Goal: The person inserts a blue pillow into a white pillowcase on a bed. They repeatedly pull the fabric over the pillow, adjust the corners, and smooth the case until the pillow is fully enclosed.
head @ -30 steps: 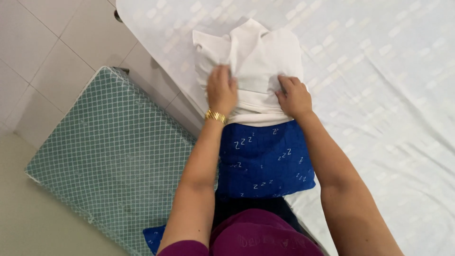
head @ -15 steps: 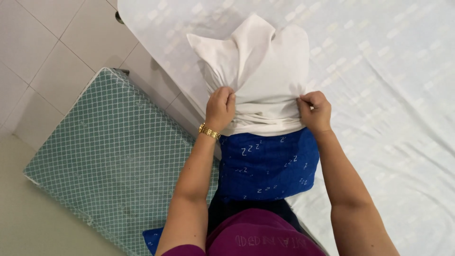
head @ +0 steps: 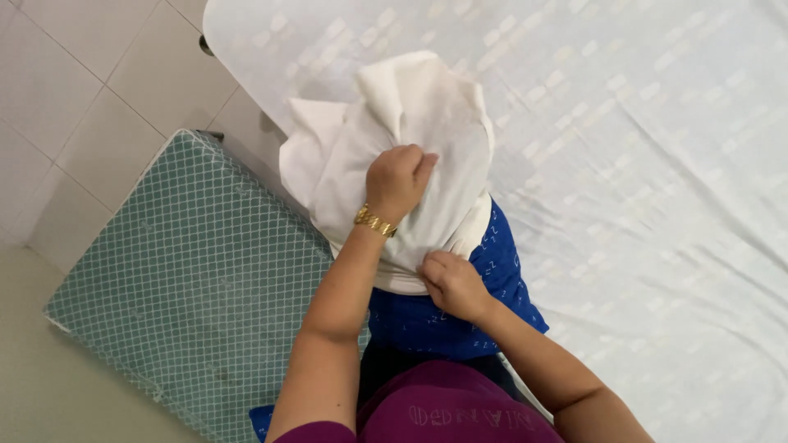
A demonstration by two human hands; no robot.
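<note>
Left hand (head: 398, 179) fisted on white cloth (head: 427, 107); right hand (head: 450, 283) pinches hem at 5 o'clock. Risk: bundle slumps, fold lost.

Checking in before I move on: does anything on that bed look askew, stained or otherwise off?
Nothing looks damaged or spilled. The white garment is bunched, with faint brownish shading near its top right edge. The left hand grips its middle, the right hand its lower edge, over a blue patterned cloth on the white bedsheet.
</note>
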